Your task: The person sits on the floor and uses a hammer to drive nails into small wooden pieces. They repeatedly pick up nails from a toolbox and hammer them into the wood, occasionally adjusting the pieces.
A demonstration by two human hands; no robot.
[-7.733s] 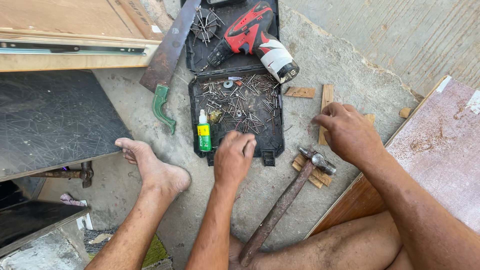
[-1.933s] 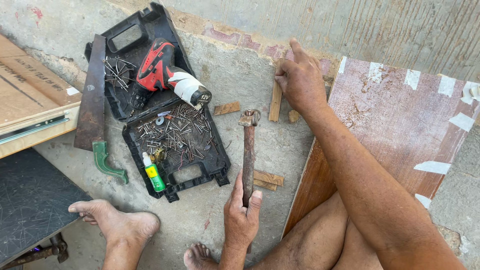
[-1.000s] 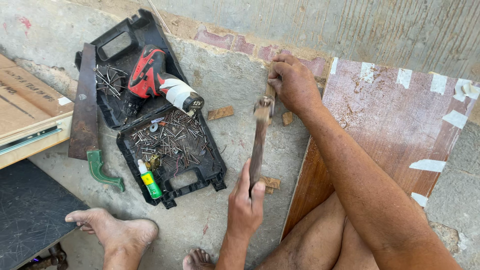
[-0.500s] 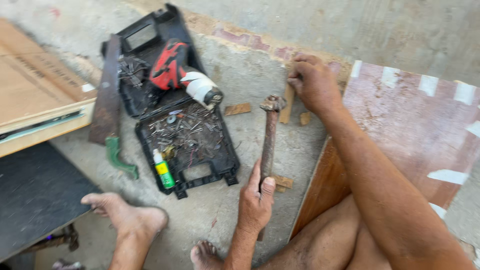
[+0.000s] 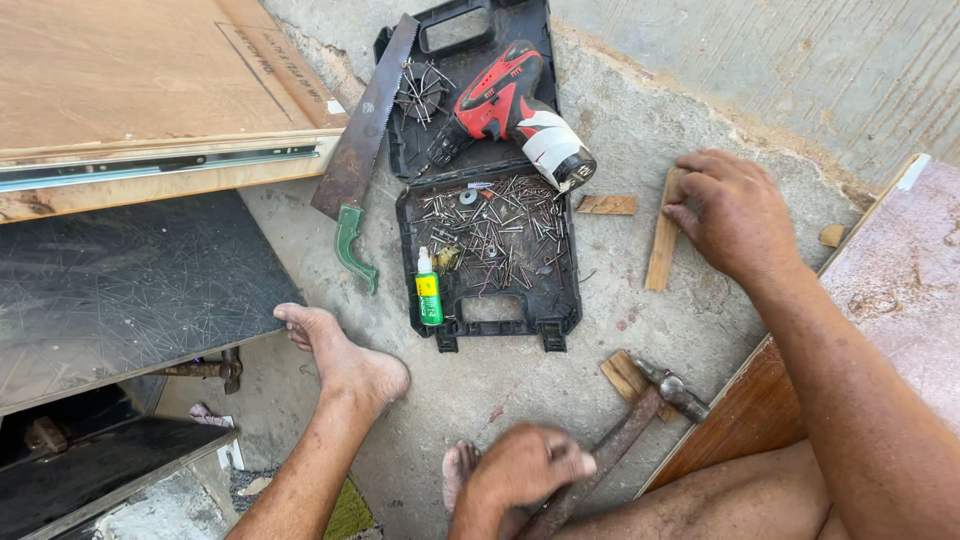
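Observation:
My left hand (image 5: pixel 525 468) is closed round the handle of a rusty hammer (image 5: pixel 640 425), whose head rests low near the concrete floor beside small wood scraps (image 5: pixel 624 374). My right hand (image 5: pixel 732 212) lies on a thin wooden strip (image 5: pixel 662 245) on the floor, fingers bent over its upper end. To the left of both hands sits an open black tool case (image 5: pixel 560 310) filled with nails and screws (image 5: pixel 490 225). My bare left foot (image 5: pixel 345 360) rests on the floor near the case.
A red cordless drill (image 5: pixel 505 100) lies in the case's lid, a small green glue bottle (image 5: pixel 428 290) in its tray. A rusty handsaw with green handle (image 5: pixel 360 160) lies left of it. Plywood boards (image 5: pixel 130 90) and a dark panel (image 5: pixel 120 290) fill the left; a reddish board (image 5: pixel 890 300) lies right.
The hammer has come down from upright to low and slanted by the floor. My right hand stays on the wooden strip. The view has shifted left.

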